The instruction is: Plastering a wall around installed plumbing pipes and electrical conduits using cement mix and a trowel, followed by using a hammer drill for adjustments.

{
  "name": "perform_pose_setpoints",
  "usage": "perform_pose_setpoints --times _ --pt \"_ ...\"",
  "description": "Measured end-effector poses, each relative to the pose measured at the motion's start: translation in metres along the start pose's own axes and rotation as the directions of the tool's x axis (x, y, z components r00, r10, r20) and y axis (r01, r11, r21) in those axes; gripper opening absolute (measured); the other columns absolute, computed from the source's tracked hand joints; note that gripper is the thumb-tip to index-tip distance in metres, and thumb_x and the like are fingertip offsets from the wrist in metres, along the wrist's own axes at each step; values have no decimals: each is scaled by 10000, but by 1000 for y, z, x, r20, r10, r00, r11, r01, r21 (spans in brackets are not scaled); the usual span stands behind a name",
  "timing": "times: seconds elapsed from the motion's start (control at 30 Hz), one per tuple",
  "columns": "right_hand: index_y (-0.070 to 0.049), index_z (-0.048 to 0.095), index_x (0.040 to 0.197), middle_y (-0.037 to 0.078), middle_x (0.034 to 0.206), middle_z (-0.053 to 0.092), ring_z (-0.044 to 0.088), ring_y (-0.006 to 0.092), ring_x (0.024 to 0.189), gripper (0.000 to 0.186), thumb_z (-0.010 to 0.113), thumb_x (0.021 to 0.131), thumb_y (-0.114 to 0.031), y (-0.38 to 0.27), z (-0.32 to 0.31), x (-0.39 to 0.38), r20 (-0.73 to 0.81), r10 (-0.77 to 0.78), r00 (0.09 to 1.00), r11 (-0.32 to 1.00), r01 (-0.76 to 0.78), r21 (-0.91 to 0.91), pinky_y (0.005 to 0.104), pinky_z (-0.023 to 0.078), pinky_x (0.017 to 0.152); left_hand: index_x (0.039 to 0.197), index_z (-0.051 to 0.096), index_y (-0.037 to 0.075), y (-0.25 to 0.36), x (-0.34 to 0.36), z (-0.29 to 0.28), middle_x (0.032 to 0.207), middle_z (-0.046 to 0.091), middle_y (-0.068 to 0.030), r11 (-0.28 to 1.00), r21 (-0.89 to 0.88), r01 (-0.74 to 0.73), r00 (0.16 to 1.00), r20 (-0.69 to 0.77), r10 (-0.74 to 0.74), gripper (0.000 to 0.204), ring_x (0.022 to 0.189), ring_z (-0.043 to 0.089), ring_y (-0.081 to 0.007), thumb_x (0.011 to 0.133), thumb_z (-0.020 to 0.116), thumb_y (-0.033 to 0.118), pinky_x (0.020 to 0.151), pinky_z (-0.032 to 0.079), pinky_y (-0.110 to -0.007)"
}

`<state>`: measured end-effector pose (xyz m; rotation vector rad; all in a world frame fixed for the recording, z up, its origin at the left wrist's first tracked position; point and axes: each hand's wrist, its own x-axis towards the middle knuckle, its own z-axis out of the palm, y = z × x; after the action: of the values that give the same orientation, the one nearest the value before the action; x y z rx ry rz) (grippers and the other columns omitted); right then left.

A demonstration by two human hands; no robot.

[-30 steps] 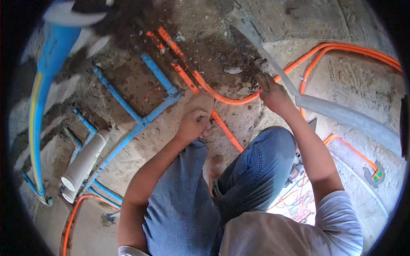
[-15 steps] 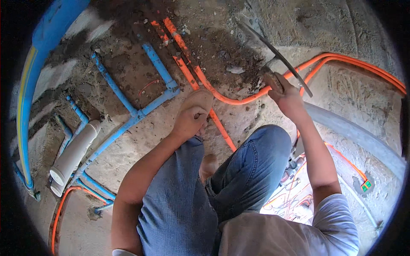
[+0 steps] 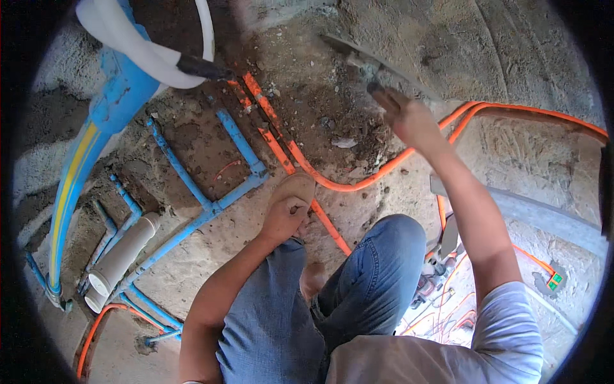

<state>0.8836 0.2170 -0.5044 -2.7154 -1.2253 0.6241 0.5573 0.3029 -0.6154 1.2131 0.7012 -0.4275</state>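
My right hand (image 3: 412,125) is closed round the handle of a plastering trowel (image 3: 377,64). Its long metal blade, a little blurred, lies against or just over the rough grey surface beyond the orange conduits (image 3: 358,187). My left hand (image 3: 284,219) has its fingers curled beside a tan, rounded, flat-looking thing (image 3: 295,185), perhaps a shoe tip, just past my left knee. A dark spot shows between those fingers, but what they hold, if anything, I cannot make out.
Blue pipes (image 3: 173,246) branch across the left, next to a thick white pipe (image 3: 125,253). A white tube with a dark end (image 3: 198,67) and a blue hose with a yellow stripe (image 3: 73,192) cross the upper left. A grey straight bar (image 3: 524,214) lies right, near a green box (image 3: 554,280).
My right hand has moved up and left with the trowel, farther over the grey surface. White tubing has come into view at upper left. My left hand keeps its place by the tan thing.
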Motion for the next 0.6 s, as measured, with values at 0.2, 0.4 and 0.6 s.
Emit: perform_pose_setpoints --times 0.2,0.4,0.6 --pt "-226 523 1283 94 1271 549 623 339 917 443 554 841 -225 5 1 7 267 -131 955 925 215 -313 422 512 821 953 614 -10 -5 -5 -4 716 655 -90 1000 -10 -5 1000 -24 5 197 537 632 -141 906 545 169 452 509 -268" --pt "-201 514 1281 137 1172 592 604 346 957 467 541 817 -167 -9 -24 46 141 8 990 905 52 -422 445 505 801 974 605 -4 -1 -5 -2 720 652 -89 998 -56 21 1000 -8 -21 196 543 634 -138 908 546 170 457 511 -263" --pt "-106 619 1141 194 1070 623 610 359 972 379 549 799 -253 11 9 45 295 -171 940 813 304 -496 421 489 864 981 588 -13 -4 -2 -1 725 650 -91 997 -74 28 999 25 -26 190 557 638 -142 919 528 157 457 510 -267"
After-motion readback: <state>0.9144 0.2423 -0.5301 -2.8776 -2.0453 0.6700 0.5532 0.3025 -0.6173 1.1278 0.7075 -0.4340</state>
